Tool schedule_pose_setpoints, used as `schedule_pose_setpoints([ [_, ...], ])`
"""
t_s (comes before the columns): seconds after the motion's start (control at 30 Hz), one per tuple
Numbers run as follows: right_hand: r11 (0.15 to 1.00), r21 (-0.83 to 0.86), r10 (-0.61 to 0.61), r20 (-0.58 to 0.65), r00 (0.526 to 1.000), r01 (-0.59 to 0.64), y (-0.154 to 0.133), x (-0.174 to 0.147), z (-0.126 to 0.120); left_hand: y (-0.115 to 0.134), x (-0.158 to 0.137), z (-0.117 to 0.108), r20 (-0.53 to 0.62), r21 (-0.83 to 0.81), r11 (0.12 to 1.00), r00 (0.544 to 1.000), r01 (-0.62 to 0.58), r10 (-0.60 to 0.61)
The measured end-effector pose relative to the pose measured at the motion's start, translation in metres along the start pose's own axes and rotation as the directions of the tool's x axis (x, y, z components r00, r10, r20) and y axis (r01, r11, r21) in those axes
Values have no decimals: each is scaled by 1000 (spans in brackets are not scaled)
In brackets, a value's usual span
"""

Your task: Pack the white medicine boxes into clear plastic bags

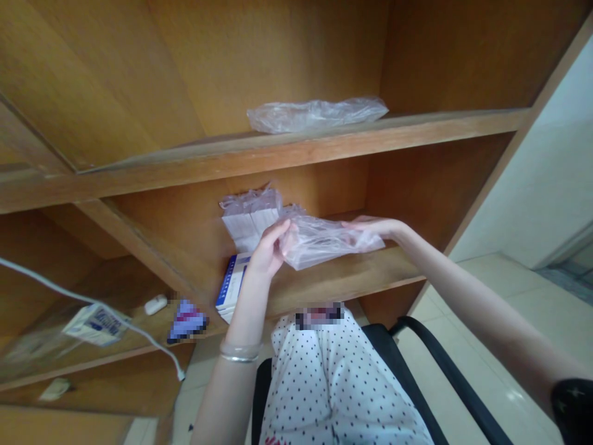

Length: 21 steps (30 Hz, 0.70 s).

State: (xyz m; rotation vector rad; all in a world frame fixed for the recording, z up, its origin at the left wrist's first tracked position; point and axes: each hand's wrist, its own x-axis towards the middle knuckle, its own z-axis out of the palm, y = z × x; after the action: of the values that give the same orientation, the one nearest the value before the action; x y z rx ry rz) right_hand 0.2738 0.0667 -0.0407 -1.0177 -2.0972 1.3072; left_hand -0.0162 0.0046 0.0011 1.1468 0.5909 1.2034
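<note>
A clear, crumpled plastic bag [324, 243] is stretched between my two hands, in front of the middle shelf. My left hand [272, 247] pinches its left end between thumb and fingers. At the opposite end, my right hand [373, 227] is closed on the plastic, its fingers pointing left and partly covered by the film. Just behind my left hand, a bundle of white boxes or papers in a clear bag [252, 216] stands on the shelf. Below that bundle lies a blue and white box [230, 287], partly hidden by my left forearm.
Another clear plastic bag [317, 115] lies on the upper shelf [296, 148]. To the left are a printed packet [96, 324], a small white object [155, 304] and a hanging white cable [139, 334]. A black chair [445, 371] is beneath me.
</note>
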Motion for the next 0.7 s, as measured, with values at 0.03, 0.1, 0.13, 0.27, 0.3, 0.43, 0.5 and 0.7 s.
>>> schedule_pose_setpoints([
  [0.03,996,-91,3,-35,999,-6,-5,-1,0,5,-3,5,66,143,989,998,-19,9],
  [0.1,957,-284,28,-145,989,-68,-18,-2,3,12,-7,13,136,436,897,991,-72,13],
  [0.13,914,-381,62,-200,978,-136,-24,-2,7,14,-8,16,139,557,825,990,-95,20],
  [0.27,729,-598,203,-277,939,-334,-48,-2,20,14,-5,12,91,808,577,993,-121,80],
  [0.3,700,-635,200,-264,943,-327,-51,-2,22,13,-3,9,84,827,550,993,-116,83],
  [0.43,629,-726,174,-218,960,-278,-54,-1,25,10,-2,-6,1,776,631,1000,-7,10],
  [0.5,608,-745,189,-199,962,-274,-53,0,26,8,-3,-11,-37,715,691,992,109,-119],
  [0.7,602,-763,245,-101,964,-234,-45,11,32,-10,1,-27,5,856,481,927,190,-374],
])
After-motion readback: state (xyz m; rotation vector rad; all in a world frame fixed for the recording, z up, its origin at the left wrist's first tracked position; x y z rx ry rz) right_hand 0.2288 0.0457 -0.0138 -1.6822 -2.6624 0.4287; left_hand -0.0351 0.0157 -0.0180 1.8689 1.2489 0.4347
